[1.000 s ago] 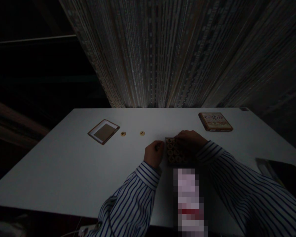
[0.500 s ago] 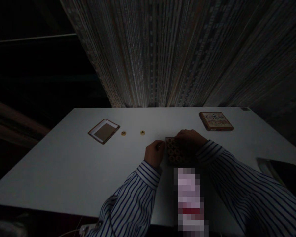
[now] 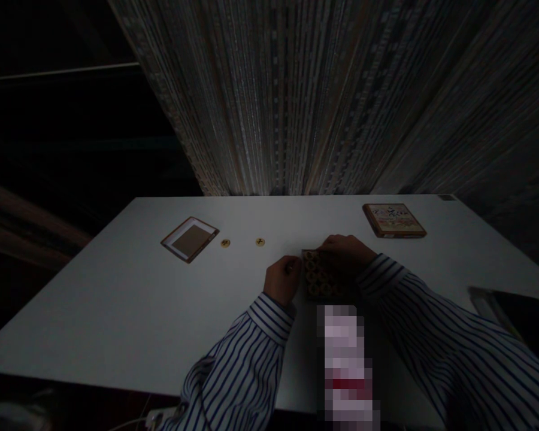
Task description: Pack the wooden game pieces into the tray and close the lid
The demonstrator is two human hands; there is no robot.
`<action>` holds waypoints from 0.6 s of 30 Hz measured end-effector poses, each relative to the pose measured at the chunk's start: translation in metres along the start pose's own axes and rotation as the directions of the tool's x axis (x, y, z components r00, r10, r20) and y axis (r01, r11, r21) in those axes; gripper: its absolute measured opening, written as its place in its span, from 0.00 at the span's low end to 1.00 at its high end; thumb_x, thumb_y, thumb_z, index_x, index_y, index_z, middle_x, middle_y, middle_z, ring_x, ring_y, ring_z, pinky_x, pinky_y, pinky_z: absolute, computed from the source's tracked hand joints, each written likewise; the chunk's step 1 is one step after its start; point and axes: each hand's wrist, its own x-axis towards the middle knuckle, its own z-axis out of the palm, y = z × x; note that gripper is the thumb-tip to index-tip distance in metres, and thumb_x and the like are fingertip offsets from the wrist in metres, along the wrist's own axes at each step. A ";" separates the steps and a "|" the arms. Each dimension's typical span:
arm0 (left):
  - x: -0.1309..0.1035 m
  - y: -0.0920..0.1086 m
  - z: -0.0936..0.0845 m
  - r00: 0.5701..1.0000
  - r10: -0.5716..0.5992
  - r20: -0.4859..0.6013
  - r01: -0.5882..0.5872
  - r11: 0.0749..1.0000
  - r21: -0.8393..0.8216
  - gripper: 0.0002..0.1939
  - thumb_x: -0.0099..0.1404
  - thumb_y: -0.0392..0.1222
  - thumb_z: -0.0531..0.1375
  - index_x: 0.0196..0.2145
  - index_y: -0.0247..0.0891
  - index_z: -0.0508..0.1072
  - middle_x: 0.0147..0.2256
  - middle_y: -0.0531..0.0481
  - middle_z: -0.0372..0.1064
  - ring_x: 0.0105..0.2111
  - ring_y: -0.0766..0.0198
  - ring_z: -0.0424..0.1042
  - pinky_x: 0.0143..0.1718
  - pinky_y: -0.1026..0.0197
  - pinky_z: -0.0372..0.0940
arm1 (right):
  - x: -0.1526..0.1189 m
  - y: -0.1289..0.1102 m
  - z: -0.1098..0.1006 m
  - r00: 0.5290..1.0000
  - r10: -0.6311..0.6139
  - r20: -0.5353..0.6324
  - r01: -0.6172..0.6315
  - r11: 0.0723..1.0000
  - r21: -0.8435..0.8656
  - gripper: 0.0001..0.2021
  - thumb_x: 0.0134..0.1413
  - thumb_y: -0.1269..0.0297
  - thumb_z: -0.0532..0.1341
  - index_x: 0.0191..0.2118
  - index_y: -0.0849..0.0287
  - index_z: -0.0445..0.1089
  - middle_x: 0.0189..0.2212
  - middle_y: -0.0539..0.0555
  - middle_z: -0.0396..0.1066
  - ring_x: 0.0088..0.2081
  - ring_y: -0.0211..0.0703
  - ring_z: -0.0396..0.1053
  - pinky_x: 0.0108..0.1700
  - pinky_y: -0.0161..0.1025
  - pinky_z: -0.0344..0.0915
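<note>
A dark box [image 3: 321, 297] holding several round wooden pieces [image 3: 313, 276] in rows lies on the white table. My left hand [image 3: 282, 279] is curled closed at the box's left edge; whether something is in its fingers is too dark to tell. Over the top and right part of the box is my right hand [image 3: 347, 254], its fingers bent together at the upper edge and what they hold hidden. Two loose round pieces with dark characters, one [image 3: 225, 243] further left and one [image 3: 260, 242] nearer the hands, rest on the table.
At the left of the white table [image 3: 130, 311] lies an open tray or lid [image 3: 191, 239] with a brown panel. A flat box with a printed picture [image 3: 394, 219] is at the back right. A dark object [image 3: 525, 314] sits at the right edge. Behind hangs a striped curtain [image 3: 269, 108].
</note>
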 end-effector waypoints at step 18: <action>-0.011 0.004 0.001 0.988 0.055 0.143 -0.075 0.988 0.137 0.14 0.59 0.41 0.51 0.40 0.38 0.72 0.37 0.46 0.72 0.36 0.62 0.70 0.38 0.61 0.64 | -0.071 0.004 0.032 0.904 0.417 -0.093 -0.368 0.870 0.328 0.19 0.54 0.63 0.47 0.49 0.61 0.63 0.38 0.57 0.72 0.37 0.45 0.70 0.36 0.39 0.65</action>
